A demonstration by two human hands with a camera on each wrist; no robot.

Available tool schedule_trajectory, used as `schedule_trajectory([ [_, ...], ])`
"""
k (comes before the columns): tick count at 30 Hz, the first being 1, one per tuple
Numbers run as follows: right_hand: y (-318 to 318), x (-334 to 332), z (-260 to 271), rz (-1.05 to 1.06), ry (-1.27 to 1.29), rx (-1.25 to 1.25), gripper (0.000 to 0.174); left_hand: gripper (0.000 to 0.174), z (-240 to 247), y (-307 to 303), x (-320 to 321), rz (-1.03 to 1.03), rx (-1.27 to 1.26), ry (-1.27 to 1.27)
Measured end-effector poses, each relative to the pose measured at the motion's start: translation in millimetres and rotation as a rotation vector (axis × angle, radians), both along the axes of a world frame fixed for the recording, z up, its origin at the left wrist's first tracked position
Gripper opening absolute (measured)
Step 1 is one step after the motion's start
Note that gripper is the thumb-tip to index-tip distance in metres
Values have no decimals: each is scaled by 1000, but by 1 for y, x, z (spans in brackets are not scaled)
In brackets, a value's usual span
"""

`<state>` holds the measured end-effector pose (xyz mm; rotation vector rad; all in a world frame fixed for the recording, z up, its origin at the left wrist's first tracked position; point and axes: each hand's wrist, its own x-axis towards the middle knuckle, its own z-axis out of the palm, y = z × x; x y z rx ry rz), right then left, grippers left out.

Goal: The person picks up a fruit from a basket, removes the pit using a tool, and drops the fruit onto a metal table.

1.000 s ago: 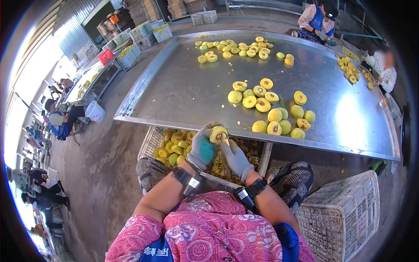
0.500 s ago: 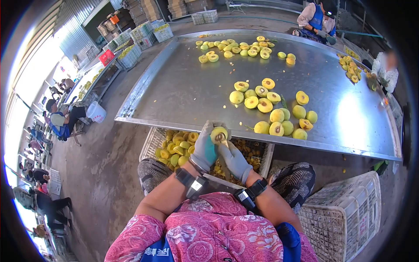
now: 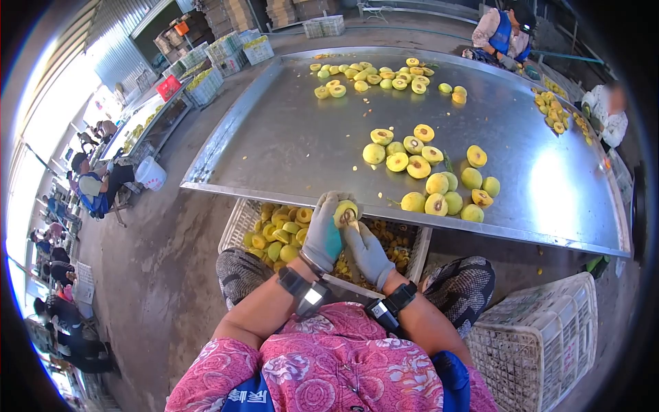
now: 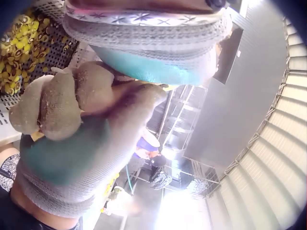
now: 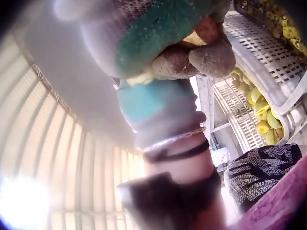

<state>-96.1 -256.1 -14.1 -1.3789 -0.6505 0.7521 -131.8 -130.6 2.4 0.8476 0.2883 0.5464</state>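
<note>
In the head view my gloved left hand (image 3: 321, 239) holds a yellow-green peach half (image 3: 344, 208), cut face up, with a brown hollow or pit at its middle. My gloved right hand (image 3: 369, 254) grips a small pale-handled tool (image 3: 354, 224) against that cut face; its tip is hidden at the fruit. Both hands meet just off the table's near edge, above a white crate (image 3: 229, 230). In the right wrist view the tool's rounded reddish-brown end (image 5: 207, 31) shows between the curled fingers. The left wrist view has the two gloves close together, the fruit mostly hidden.
Peach halves (image 3: 417, 166) lie in groups on the metal table (image 3: 288, 137), which has a raised rim. Below, the crate holds peach halves (image 3: 280, 237) and, on its right, dark scraps. A white crate (image 3: 542, 336) stands at right. People (image 3: 504, 34) work across the table.
The peach half has turned slightly in my left hand, and the tool has shifted from its lower edge toward the middle. Both hands stay in nearly the same place.
</note>
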Motion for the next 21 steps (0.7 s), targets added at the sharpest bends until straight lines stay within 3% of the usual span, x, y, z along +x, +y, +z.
schedule_trajectory([
  [7, -3, -3, 14, 76, 158, -54, 38, 33, 10, -7, -1, 98, 158, 77],
  [10, -6, -3, 20, 111, 213, -79, 36, 36, 7, 6, -2, -96, -92, 42],
  [13, 1, -1, 4, 48, 63, 1, 35, 38, 1, 5, 0, -94, -156, -20],
  [16, 3, -7, 11, -62, 65, 43, 33, 38, -1, 2, 1, -95, -224, -60],
  [21, 0, -2, 10, -14, 134, 18, 34, 34, 9, -6, 0, -7, -202, 8],
])
